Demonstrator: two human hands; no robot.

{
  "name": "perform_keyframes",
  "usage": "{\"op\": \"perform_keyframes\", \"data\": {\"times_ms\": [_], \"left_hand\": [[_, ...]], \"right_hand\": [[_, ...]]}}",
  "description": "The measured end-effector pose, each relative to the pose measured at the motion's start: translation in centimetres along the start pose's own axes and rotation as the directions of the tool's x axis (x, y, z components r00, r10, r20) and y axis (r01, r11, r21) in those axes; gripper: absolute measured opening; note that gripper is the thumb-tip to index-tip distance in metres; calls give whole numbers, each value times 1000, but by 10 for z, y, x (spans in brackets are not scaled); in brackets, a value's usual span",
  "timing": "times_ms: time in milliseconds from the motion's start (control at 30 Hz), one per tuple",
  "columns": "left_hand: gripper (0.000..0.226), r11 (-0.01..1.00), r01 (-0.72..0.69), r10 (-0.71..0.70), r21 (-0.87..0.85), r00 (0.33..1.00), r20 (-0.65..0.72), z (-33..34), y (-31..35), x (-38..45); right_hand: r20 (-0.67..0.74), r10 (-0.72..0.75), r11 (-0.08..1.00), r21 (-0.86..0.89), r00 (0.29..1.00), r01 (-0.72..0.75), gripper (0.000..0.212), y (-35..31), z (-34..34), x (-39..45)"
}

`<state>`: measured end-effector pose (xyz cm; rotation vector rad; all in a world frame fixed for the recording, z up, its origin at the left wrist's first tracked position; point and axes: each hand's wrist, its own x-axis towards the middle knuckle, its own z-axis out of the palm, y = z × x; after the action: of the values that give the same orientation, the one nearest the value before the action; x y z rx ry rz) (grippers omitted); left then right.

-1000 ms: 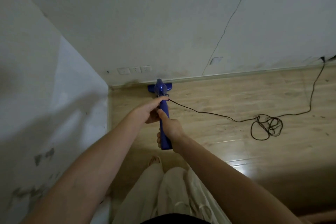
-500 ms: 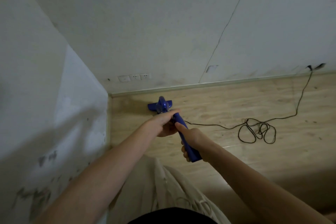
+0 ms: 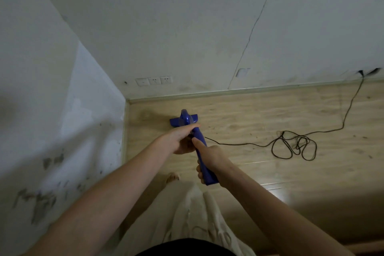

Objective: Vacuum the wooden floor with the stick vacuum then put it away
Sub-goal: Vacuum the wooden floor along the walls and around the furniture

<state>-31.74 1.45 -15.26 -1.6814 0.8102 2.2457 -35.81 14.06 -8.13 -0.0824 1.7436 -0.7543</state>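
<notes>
Blue stick vacuum stands on the wooden floor near the corner, head just short of the wall. Right hand clenches its handle; left hand seemingly grips higher up.

The blue stick vacuum looks like smooth, glossy plastic. The pale wood-grain plank floor has a sheen. The white walls are matt, scuffed paint.
</notes>
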Motion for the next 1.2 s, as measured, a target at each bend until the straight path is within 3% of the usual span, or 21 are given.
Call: {"op": "perform_keyframes", "data": {"times_ms": [167,533,933,1200], "left_hand": [[34,1000,-9,9,-15,1000,-2,-7,20,14],[29,997,-31,33,-71,999,29,-37,84,34],[31,998,-33,36,-54,997,64,-14,40,21],[43,1000,-3,2,9,997,76,-7,7,-1]], "right_hand": [[-4,25,999,31,1000,-25,46,-10,11,26],[-18,23,998,53,1000,-22,47,-66,33,66],[-65,65,992,-101,996,-71,54,-26,15,40],[-5,61,991,-116,998,-61,48,-14,-2,-11]]}}
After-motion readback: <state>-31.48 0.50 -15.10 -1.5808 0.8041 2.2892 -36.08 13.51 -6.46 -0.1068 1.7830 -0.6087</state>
